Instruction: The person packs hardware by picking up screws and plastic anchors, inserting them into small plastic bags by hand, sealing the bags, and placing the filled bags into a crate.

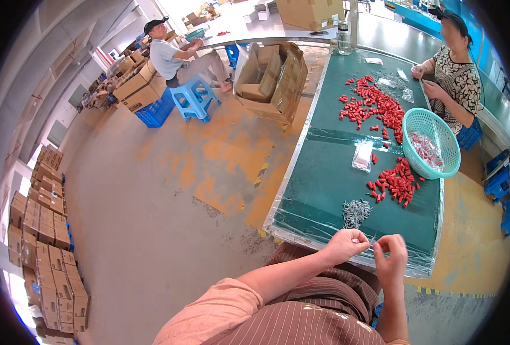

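Note:
At the near edge of the green-topped table [318,178], my left hand [346,246] is closed, thumb and fingers pinched together. Close beside it, my right hand [390,256] also has its fingertips pinched. Something small and pale shows at the fingertips, too small to name. Just beyond my hands lies a heap of thin grey metal pieces, like screws or nails [357,214]. Past that is a loose pile of red tapered plastic pieces [397,183]. A clear plastic bag [362,157] with pale and red contents lies left of the red pile.
A mint-green basket [451,150] holding filled bags stands at the table's right edge. A larger red heap [381,106] lies farther off, near a co-worker [451,80] handling something small. Another person [171,57] sits far left on a blue stool [193,99]. An opened carton [278,86] stands between.

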`<action>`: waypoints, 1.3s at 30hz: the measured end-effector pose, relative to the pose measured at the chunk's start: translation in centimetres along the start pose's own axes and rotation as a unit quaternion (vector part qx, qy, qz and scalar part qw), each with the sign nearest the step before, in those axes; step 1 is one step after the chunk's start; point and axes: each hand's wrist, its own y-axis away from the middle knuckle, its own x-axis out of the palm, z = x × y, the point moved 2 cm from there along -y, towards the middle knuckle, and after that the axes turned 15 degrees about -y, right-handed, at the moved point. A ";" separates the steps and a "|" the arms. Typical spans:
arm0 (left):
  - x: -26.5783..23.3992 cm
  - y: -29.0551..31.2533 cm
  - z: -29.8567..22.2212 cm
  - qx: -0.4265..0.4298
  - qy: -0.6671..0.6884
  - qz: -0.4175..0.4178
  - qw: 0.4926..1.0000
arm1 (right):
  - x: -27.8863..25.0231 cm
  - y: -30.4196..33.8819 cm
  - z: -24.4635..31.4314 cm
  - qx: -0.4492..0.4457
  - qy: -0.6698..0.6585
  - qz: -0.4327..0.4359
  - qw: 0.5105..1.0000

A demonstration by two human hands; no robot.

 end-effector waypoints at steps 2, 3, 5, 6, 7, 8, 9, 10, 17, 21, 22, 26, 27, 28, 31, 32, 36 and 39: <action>0.3 0.8 -0.4 0.040 -0.062 -0.023 0.997 | 0.5 0.5 -0.6 0.020 -0.038 0.022 0.999; 0.3 0.9 -0.5 0.076 -0.115 -0.039 0.990 | 0.8 0.8 -1.4 0.069 -0.070 0.022 0.995; 0.5 0.8 -0.2 0.136 -0.158 -0.067 0.976 | 0.8 0.8 -2.0 0.121 -0.099 0.021 0.987; 0.7 1.1 -0.3 0.198 -0.208 -0.104 0.952 | 0.7 1.0 -2.2 0.136 -0.111 0.035 0.984; 0.9 1.2 -0.2 0.198 -0.210 -0.106 0.952 | 0.6 1.1 -2.3 0.152 -0.122 0.048 0.980; 1.0 1.3 0.0 0.183 -0.201 -0.107 0.956 | 0.6 1.2 -2.3 0.151 -0.123 0.049 0.980; 1.0 1.2 0.2 0.169 -0.194 -0.107 0.960 | 0.6 1.2 -2.5 0.155 -0.135 0.048 0.977; 1.0 1.2 0.2 0.170 -0.195 -0.108 0.960 | 0.7 1.2 -2.6 0.158 -0.148 0.048 0.975; 1.2 1.0 0.7 0.186 -0.183 -0.109 0.959 | 0.8 1.5 -3.7 0.151 -0.154 0.046 0.975; 1.8 1.0 1.2 0.146 -0.113 -0.079 0.980 | 0.5 1.9 -3.8 0.179 -0.150 0.046 0.971; 1.8 1.1 1.3 0.145 -0.111 -0.074 0.981 | 0.3 2.2 -3.9 0.192 -0.145 0.046 0.970; 1.3 1.0 2.1 0.076 -0.026 -0.066 0.995 | 0.7 2.7 -4.7 0.144 -0.093 0.013 0.985; 0.8 1.1 2.0 0.101 -0.033 -0.112 0.988 | 1.0 2.5 -4.4 0.139 -0.105 0.012 0.985; 0.4 1.2 2.0 0.090 -0.045 -0.119 0.988 | 1.3 2.2 -3.7 0.153 -0.110 0.035 0.981; 0.0 1.3 2.7 0.128 -0.109 -0.149 0.974 | 2.8 1.9 -2.9 0.122 -0.140 0.074 0.980; 0.2 1.0 3.4 0.065 -0.046 -0.093 0.992 | 3.2 1.9 -3.3 0.121 -0.153 0.063 0.979; -0.1 1.6 2.9 -0.062 0.157 0.053 0.984 | 3.6 1.7 -3.7 0.105 -0.141 0.084 0.981; -0.9 1.2 3.6 -0.010 0.111 0.018 0.994 | 3.7 0.7 -3.7 0.093 -0.125 0.148 0.977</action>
